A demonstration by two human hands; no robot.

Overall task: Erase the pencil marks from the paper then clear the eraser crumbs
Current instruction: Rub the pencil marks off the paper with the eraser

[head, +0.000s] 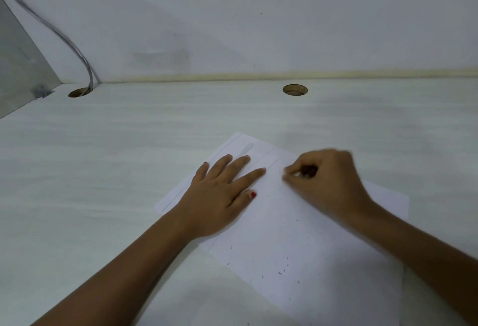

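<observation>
blurred right hand [329, 182], eraser [297, 174] mostly hidden inside

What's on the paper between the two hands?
Only a narrow strip of white paper, crossed by faint pencil lines, separates the left hand from the right hand gripping the eraser, in the head view.

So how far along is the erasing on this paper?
Partly done. The near half of the paper looks free of marks, with crumbs scattered on it. In hand: the left hand presses it flat while the right hand works an eraser near the top. Left: faint lines at the far corner, then clearing the crumbs.
</observation>
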